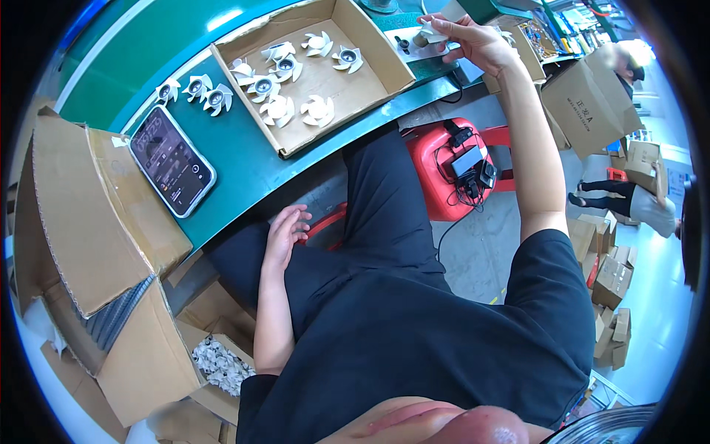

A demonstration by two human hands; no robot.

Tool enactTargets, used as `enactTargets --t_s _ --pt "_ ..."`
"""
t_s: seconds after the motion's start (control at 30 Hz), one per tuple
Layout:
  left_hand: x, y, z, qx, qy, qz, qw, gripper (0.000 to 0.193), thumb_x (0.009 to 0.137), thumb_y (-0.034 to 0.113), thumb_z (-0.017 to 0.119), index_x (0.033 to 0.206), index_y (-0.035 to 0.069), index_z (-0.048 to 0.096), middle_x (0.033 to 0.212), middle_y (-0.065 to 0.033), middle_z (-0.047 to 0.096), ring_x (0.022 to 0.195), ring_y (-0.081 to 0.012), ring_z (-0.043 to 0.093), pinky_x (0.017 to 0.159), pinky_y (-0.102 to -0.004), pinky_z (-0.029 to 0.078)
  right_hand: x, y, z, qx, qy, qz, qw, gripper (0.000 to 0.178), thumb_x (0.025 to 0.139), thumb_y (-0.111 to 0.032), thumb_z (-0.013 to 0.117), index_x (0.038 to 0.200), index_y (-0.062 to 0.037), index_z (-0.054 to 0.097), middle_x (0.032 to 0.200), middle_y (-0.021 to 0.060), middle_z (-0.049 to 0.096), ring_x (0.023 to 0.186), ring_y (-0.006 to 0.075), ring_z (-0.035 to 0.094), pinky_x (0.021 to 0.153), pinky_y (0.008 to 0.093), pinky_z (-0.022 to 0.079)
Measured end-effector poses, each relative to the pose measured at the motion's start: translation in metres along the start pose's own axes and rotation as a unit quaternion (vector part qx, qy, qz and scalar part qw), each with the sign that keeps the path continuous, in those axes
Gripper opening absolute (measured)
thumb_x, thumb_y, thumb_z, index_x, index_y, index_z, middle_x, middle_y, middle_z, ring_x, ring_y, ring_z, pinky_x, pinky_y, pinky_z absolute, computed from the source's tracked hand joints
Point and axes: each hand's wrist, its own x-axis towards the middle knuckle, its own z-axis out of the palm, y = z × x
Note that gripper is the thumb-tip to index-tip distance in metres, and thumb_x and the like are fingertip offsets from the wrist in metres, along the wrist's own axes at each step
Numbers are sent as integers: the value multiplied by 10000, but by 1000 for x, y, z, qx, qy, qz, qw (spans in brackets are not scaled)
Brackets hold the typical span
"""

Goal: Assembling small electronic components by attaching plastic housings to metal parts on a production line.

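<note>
So, far L: big open cardboard carton (89, 207), flaps out, up against the green worktable (255, 177). Phone (174, 161) lies on the table's L end, screen up & lit; just beyond it, 3 loose white fan wheels (198, 87) in a short row. Low down, below table level, a smaller box (220, 399) w/ a heap of small white/grey bits (220, 364), too small to make out. Next, L hand (282, 235) over the lap, near the table edge: palm part-turned up, fingers loosely bent & slightly spread; can't tell if it touches the thigh. Mid-table, a shallow cardboard tray (376, 78) w/ approx 8 more fan wheels (285, 68), mostly bunched toward its L side, a couple nearer the middle. Just R of tray, R arm stretched out, R hand (477, 44) above a pale plate (425, 52), thumb & fingers pinching a white part (433, 31), partly hidden by fingers, so exact shape unclear. Below, R of the lap, red stool (425, 159) w/ small devices & black cables (470, 174) on top. Far R, bkgd: a co-worker (654, 207) in pale top/dark trousers, near stacked cartons (614, 281).
</note>
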Motion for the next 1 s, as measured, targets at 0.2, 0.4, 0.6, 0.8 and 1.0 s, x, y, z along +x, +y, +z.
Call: enactTargets --t_s 0.2,0.4,0.6,0.8,1.0 --pt "5 4 4 3 -2 13 1000 266 1036 254 543 1215 75 625 1072 -55 662 865 -106 609 728 -248 499 2 5 -4 -27 11 76 997 443 950 -341 715 1233 -12 628 1211 76 624 826 104 638 590 232 521" --pt "2 -2 6 10 4 6 1000 271 1038 254 534 1221 77 626 1069 -54 662 873 -110 609 733 -254 500 -9 -14 6 14 -40 16 999 402 967 -311 687 1243 -23 637 1105 52 648 847 113 640 598 237 509" --pt "-3 -5 1 8 17 8 1000 281 1042 253 518 1235 78 622 1066 -51 663 886 -117 612 749 -269 502 33 43 -52 -78 28 -89 993 290 975 -243 646 1175 -37 687 1007 88 689 863 174 663 694 306 541" --pt "-7 -9 -7 -10 42 24 999 279 1040 259 526 1230 83 628 1065 -44 665 882 -114 613 752 -265 505 66 62 1 -211 367 -52 905 320 948 -313 660 946 -10 761 850 177 727 791 224 717 649 394 568" --pt "-11 -10 -6 12 55 32 998 283 1029 291 554 1216 95 638 1054 -31 665 871 -110 609 748 -264 511 58 76 -31 -339 185 -150 910 364 979 -243 567 1140 66 672 1196 172 692 1089 289 662 961 395 474"
